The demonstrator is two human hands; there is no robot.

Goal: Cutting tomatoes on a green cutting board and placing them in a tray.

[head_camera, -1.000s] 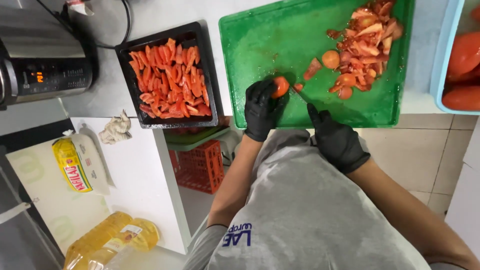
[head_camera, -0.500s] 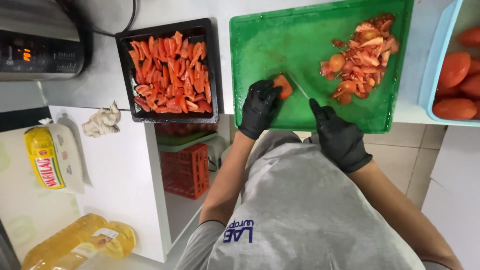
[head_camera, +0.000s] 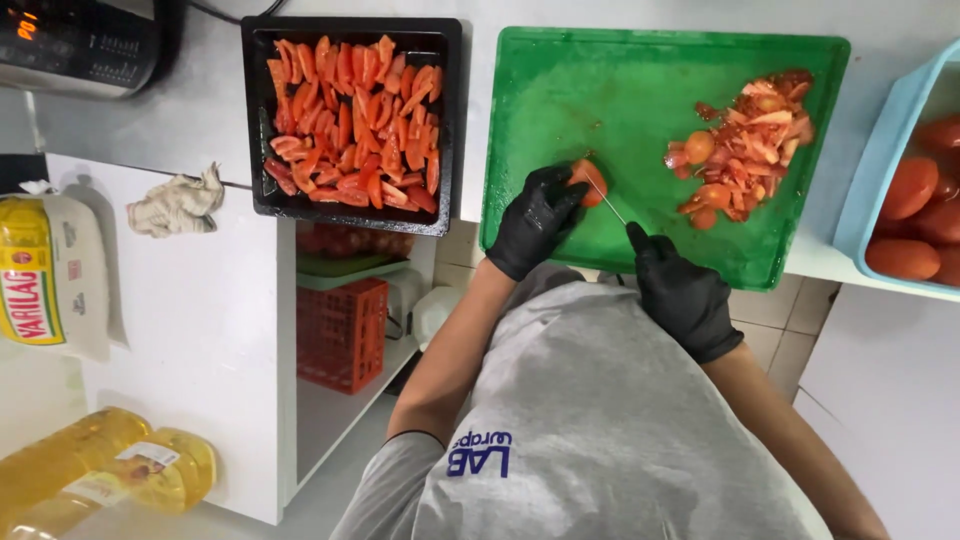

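Note:
A green cutting board (head_camera: 600,90) lies on the white counter. My left hand (head_camera: 535,222), in a black glove, holds a tomato piece (head_camera: 591,180) down near the board's front edge. My right hand (head_camera: 682,293), also gloved in black, grips a knife (head_camera: 608,205) whose thin blade touches the tomato piece. A pile of tomato scraps and cut pieces (head_camera: 745,150) sits on the right part of the board.
A black tray (head_camera: 452,120) full of tomato wedges stands left of the board. A light blue tub (head_camera: 880,165) with whole tomatoes is at the right. An appliance (head_camera: 80,45), a crumpled cloth (head_camera: 178,205), oil bottles (head_camera: 100,470) and a red crate (head_camera: 342,335) lie to the left.
The view has shifted, so everything sits further left and lower in the picture. Both hands stay at the tomato piece with the knife on it.

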